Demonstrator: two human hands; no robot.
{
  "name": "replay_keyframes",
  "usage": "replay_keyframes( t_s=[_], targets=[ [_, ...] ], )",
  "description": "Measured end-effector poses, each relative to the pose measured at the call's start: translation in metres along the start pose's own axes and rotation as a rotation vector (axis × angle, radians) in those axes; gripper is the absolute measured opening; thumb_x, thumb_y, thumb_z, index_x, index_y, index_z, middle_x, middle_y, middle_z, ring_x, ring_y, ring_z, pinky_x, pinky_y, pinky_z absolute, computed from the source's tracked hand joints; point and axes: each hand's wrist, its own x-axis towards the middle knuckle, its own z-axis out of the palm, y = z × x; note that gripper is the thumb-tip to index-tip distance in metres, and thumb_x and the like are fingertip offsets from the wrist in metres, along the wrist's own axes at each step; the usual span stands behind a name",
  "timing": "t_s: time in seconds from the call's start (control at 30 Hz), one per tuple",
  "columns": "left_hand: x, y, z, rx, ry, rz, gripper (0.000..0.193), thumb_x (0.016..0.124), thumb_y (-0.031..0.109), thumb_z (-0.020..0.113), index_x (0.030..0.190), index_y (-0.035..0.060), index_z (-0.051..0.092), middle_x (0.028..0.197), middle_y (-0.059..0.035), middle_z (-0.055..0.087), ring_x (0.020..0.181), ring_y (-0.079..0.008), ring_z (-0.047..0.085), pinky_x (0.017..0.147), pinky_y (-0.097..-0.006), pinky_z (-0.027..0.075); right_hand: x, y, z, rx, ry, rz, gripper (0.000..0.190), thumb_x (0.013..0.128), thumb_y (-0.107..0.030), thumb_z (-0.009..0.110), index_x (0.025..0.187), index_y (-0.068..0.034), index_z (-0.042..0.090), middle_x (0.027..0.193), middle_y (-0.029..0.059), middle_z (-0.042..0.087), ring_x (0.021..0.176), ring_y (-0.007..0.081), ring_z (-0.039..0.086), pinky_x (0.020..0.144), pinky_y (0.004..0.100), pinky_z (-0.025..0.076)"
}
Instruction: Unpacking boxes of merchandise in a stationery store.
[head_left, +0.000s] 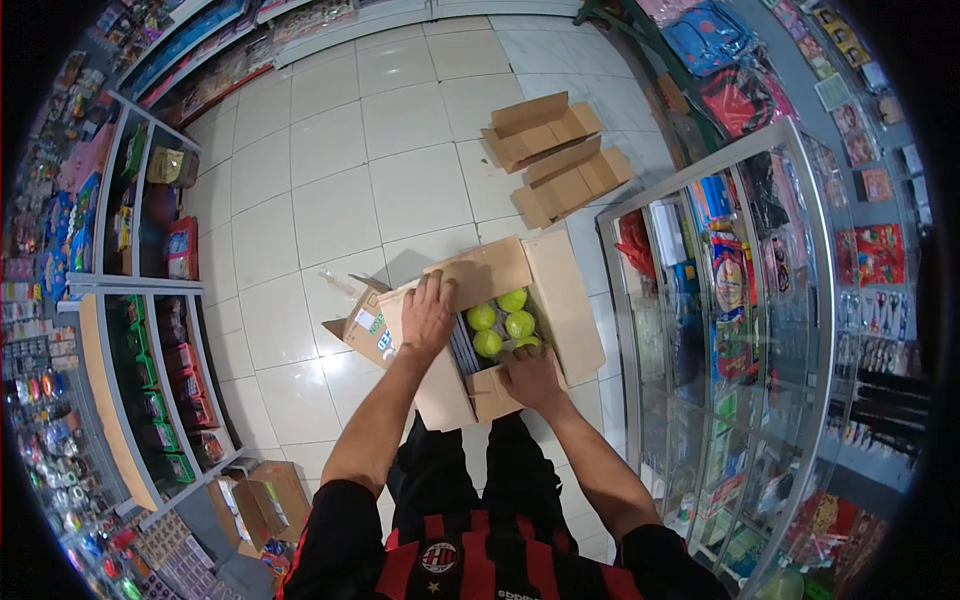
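Note:
A brown cardboard carton (436, 390) stands before my legs with its flaps folded outward. Inside are several yellow-green tennis balls (519, 324), with clear plastic around them. Grey flat items (463, 349) are stacked on edge along the carton's left side. My left hand (430, 311) lies palm down on the left flap, its fingertips at the far corner. At the near rim, my right hand (534, 377) reaches over the near flap (495, 395), its fingers beside the closest ball. Those fingertips are partly hidden, so a grip there cannot be made out.
A printed carton (367, 326) sits just left of the carton. Two opened cardboard boxes (546, 127) (577, 184) lie on the tiled floor ahead. A glass display case (712, 337) borders the right, and shelving (142, 285) the left. Another opened box (259, 502) is at the lower left.

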Motion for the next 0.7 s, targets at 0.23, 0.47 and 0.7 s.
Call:
replay_keyframes(
  t_s=[0.23,0.47,0.7],
  targets=[
    [0.003,-0.013,-0.036,-0.216,0.007,0.129,0.038,0.084,0.023,0.066,0.12,0.0125,0.058,0.127,-0.0098,0.057,0.117,-0.0297,0.054,0.092,-0.0402,0.047,-0.044,-0.013,-0.038,0.021,0.144,0.028,0.026,0.082,-0.032,0.068,0.1,-0.013,0.068,0.098,0.0095,0.061,0.103,0.03,0.056,0.101,0.0574,0.03],
    [0.045,-0.033,-0.038,-0.552,0.197,-0.184,0.032,0.089,0.024,0.067,0.115,0.0065,0.059,0.085,-0.013,0.069,0.078,-0.0347,0.066,0.072,-0.0446,0.052,-0.11,-0.027,-0.066,0.08,0.019,0.019,0.027,0.072,-0.025,0.075,0.094,-0.012,0.068,0.097,0.0085,0.06,0.103,0.0286,0.055,0.101,0.057,0.031],
    [0.078,-0.04,-0.032,-0.656,0.181,-0.45,0.036,0.089,0.022,0.067,0.119,0.008,0.054,0.076,-0.0104,0.066,0.07,-0.0264,0.067,0.066,-0.0408,0.051,-0.14,-0.028,-0.023,-0.01,-0.118,0.056,0.027,0.076,-0.015,0.065,0.102,-0.011,0.063,0.109,0.0121,0.055,0.11,0.0328,0.051,0.102,0.0591,0.033]
  ],
)
